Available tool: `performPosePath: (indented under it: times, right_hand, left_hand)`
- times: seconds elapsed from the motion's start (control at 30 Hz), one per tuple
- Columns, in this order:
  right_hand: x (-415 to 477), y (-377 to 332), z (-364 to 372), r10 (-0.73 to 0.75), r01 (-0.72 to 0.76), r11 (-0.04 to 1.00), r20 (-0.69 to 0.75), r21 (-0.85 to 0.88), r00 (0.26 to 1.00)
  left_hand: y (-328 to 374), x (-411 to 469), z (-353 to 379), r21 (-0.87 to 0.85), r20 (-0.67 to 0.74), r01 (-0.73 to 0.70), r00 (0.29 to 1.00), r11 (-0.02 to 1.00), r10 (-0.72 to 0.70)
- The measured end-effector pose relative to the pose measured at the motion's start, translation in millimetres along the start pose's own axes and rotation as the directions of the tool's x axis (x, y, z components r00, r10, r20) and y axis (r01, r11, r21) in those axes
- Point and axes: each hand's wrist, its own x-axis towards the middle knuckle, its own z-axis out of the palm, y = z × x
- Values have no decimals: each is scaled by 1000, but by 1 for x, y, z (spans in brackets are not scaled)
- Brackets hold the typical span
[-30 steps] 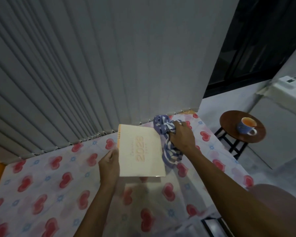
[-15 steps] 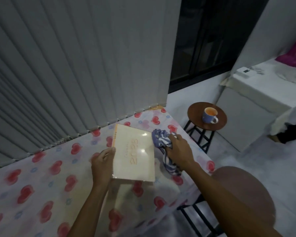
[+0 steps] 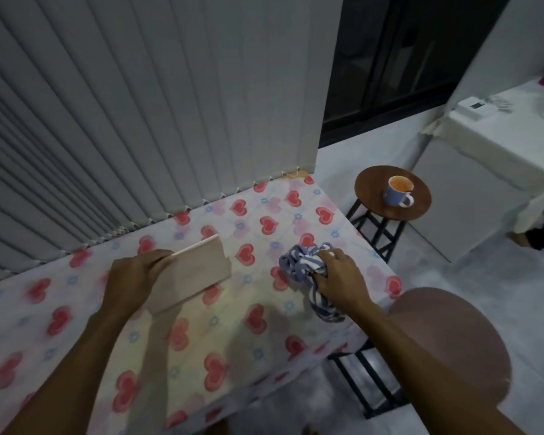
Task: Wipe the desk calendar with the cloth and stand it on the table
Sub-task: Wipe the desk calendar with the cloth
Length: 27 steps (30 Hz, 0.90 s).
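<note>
So the left hand (image 3: 132, 284) has its grip clamped on the near-left end of the desk calendar (image 3: 192, 274), fingers curled over the top edge. The calendar sits tilted on the table (image 3: 233, 340), its long axis running from the hand toward the far right, and the plain back panel faces the camera. It's a bit blurry, so can't tell if it's fully resting. The right hand (image 3: 339, 277) is well apart to the right, closed around the striped cloth (image 3: 302, 265), bunched on the heart-print tablecloth.
</note>
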Motion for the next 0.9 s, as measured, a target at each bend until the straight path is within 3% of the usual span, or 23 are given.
performPosePath:
  times: [0.27, 0.73, 0.8, 0.9]
  right_hand:
    - [13, -36, 23, -37, 37, 999, 36, 26, 999]
    - [20, -52, 42, -72, 70, 997, 55, 29, 996]
    - [21, -49, 43, -67, 66, 998, 49, 25, 997]
    - [17, -37, 38, -64, 64, 998, 22, 27, 998]
  left_hand:
    - [-40, -33, 10, -31, 12, 45, 999, 999, -45]
    - [-38, -26, 11, 36, 86, 129, 988, 991, -131]
    - [-28, -21, 14, 137, 58, 99, 992, 986, -108]
    - [11, -7, 24, 213, 32, -74, 997, 974, 69]
